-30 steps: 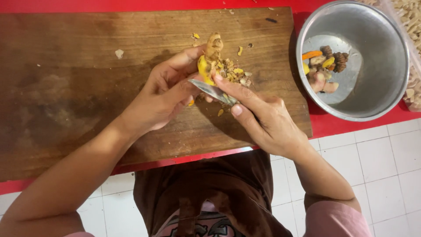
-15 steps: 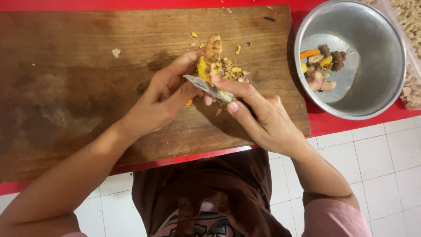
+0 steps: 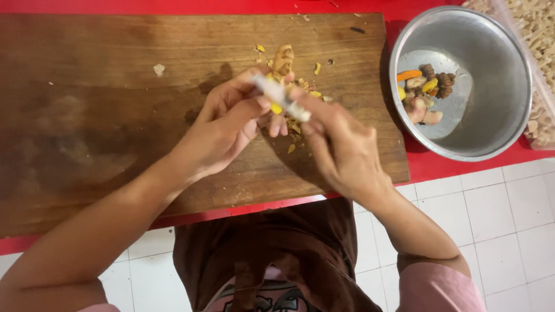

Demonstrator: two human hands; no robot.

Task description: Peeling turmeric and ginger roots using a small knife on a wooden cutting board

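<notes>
The small yellow root piece sits at the centre of the frame, pinched between the fingertips of the left hand, which is curled closed around it just above the wooden cutting board. Half a second ago the knife lay lower and flatter, its blade pointing toward the left hand from the lower right; now it has swung up and across the piece, blurred with motion, its tip reaching toward the upper left over the left fingers. The right hand is closed around the knife's handle, and it has shifted slightly left and up along with the blade. To judge by that sweep, a scraping or peeling stroke is under way on the piece, with skin coming off. Just behind the hands lies a heap of peelings and scraps, and a few flecks are scattered on the board around it. The board rests on a red surface. At the upper right stands a metal bowl holding several orange, yellow and brown root pieces, unchanged in place.
</notes>
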